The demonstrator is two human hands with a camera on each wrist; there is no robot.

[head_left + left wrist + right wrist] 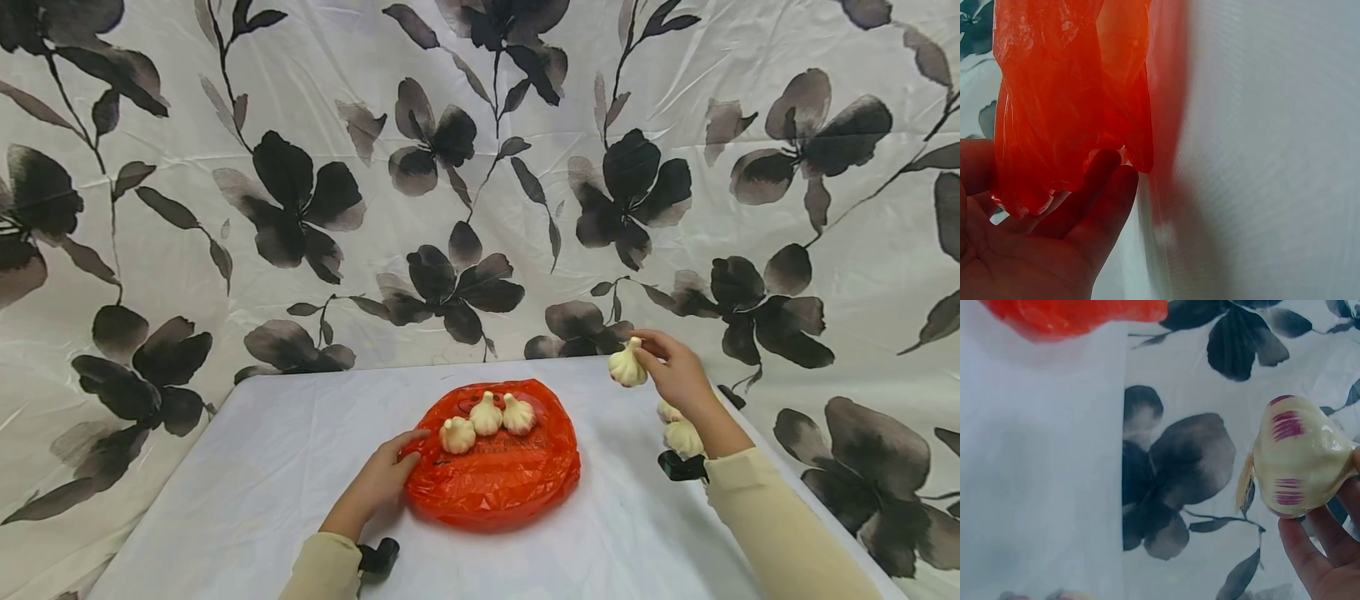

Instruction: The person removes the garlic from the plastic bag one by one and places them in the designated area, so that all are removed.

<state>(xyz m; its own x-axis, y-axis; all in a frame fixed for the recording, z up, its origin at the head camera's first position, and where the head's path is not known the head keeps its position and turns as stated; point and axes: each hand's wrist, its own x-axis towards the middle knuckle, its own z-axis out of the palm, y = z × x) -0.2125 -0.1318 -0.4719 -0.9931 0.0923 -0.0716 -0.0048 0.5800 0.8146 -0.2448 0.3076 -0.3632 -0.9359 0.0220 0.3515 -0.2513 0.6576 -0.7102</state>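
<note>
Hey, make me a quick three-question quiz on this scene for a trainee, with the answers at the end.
1. How many garlic bulbs lie on the red plastic bag?
2. True or false: the held bulb in the right hand touches the bag.
3. Which does the left hand grip? A) a garlic bulb; B) the bag's edge; C) the floral cloth.

Key: 1. Three. 2. False; it is held up, apart from the bag. 3. B.

The red plastic bag has small dark printing on its top, but it is too tiny and blurry to read. No words or numbers can be read anywhere.
</note>
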